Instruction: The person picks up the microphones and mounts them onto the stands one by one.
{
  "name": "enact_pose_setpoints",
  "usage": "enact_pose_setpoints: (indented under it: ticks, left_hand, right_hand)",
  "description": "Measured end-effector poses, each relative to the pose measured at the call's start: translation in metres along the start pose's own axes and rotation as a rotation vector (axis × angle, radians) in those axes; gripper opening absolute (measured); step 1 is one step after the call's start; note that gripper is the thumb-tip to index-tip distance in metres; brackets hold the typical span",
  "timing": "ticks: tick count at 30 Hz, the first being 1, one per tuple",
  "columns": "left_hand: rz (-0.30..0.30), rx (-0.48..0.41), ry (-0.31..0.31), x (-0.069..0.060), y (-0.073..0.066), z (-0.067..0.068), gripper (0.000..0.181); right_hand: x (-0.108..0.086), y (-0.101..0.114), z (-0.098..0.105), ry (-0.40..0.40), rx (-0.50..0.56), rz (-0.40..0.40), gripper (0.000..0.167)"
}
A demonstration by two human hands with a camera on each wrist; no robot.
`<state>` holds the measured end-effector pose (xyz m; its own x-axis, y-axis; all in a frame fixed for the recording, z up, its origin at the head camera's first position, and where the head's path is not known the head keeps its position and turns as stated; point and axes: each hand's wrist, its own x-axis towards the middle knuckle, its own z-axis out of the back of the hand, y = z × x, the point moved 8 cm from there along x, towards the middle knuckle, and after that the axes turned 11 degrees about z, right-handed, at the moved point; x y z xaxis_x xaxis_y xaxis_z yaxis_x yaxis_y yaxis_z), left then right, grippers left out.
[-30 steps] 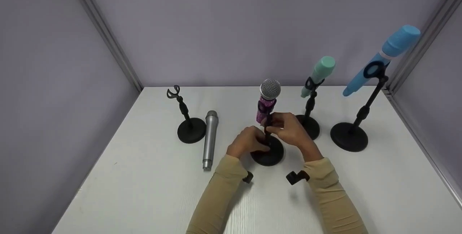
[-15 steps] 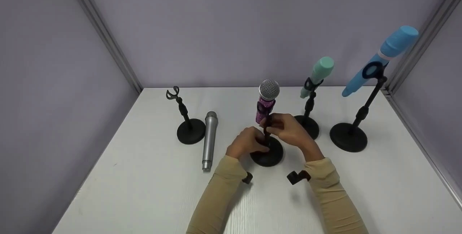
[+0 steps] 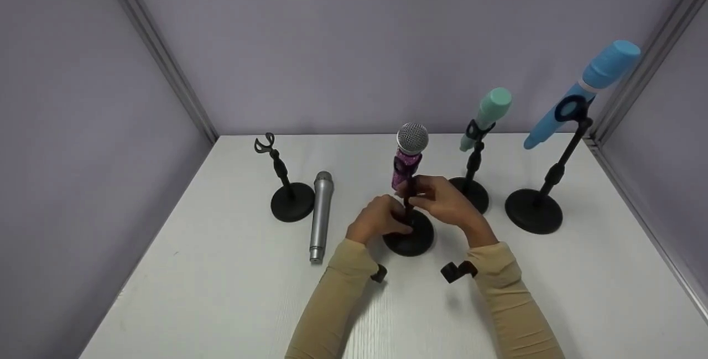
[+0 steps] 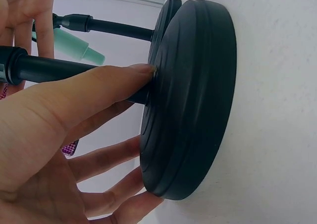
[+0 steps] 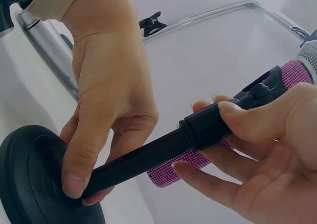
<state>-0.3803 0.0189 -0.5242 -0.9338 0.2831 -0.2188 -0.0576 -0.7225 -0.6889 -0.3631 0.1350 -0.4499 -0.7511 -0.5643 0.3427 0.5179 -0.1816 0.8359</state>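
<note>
A purple glittery microphone with a silver mesh head (image 3: 412, 138) sits in the clip of a black desk microphone stand (image 3: 417, 242) in the middle of the table. My left hand (image 3: 380, 218) grips the stand low down, thumb at the foot of the pole and fingers round the base (image 4: 198, 100), as the left wrist view shows. Higher up, my right hand (image 3: 445, 199) pinches the collar (image 5: 205, 127) of the pole between thumb and fingers, just under the clip. The microphone's lower end (image 5: 166, 177) hangs behind the pole, near the right fingers.
Left of the hands lies a silver microphone (image 3: 321, 218), beside a black stand (image 3: 293, 202) with a bare clip. To the right, one stand holds a mint-green microphone (image 3: 494, 105) and another a blue microphone (image 3: 611, 66). Grey walls (image 3: 354, 43) enclose the white table (image 3: 221, 292).
</note>
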Motion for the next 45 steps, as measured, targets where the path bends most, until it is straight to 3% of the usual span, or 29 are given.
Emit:
enact_pose_setpoints:
  ticks: [5, 10, 22, 27, 32, 36, 45]
  left_hand:
    - [-0.007, 0.004, 0.0, -0.001, 0.0, -0.001, 0.014]
    - [0.029, -0.018, 0.004, -0.002, 0.002, 0.0, 0.016]
    - [0.034, -0.011, 0.004, -0.002, 0.004, -0.002, 0.016]
    - [0.028, -0.018, 0.01, -0.002, 0.004, -0.003, 0.014]
    - [0.017, -0.023, 0.013, -0.001, 0.004, -0.003, 0.015]
    - [0.019, -0.011, 0.004, -0.002, 0.003, -0.002, 0.016]
    - [0.017, -0.015, 0.017, -0.001, 0.002, -0.001, 0.017]
  right_hand:
    - [0.0, 0.0, -0.001, -0.004, -0.009, 0.01, 0.025]
    - [0.0, -0.001, 0.0, -0.015, -0.021, -0.007, 0.023]
    - [-0.001, -0.002, 0.006, -0.125, -0.063, -0.017, 0.02]
    - [-0.003, -0.004, 0.011, -0.205, -0.095, -0.019, 0.019]
    - [-0.005, -0.005, 0.015, -0.257, -0.098, -0.015, 0.025]
    - [-0.004, -0.006, 0.014, -0.231, -0.097, -0.028, 0.031]
    - [-0.002, -0.003, 0.007, -0.068, -0.02, -0.001, 0.033]
